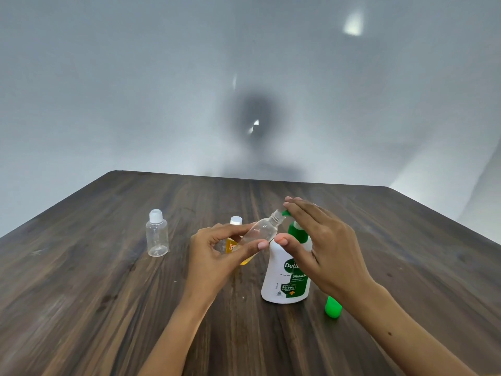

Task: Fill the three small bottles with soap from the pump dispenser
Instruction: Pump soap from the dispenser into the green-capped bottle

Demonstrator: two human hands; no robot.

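left fingers [254, 246] pinch the open clear bottle [261, 230] at the pump dispenser [287, 272] spout — right fingers [303, 210] straight on its top.

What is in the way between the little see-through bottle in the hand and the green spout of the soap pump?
Nothing visible. The left hand holds the small clear plastic bottle tilted, cap off, its open neck right beside the green nozzle of the white pump dispenser. The right hand lies flat over the pump head, above that spot, not between them.

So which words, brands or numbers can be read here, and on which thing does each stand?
"Dett", cut off by the right hand: soap dispenser.
"ORIGINAL": same dispenser, green part.
"99.99%": same dispenser, lower label.
Smaller print there: too small to read.
Yellow bottle label: blurred.
Clear bottles: no text.
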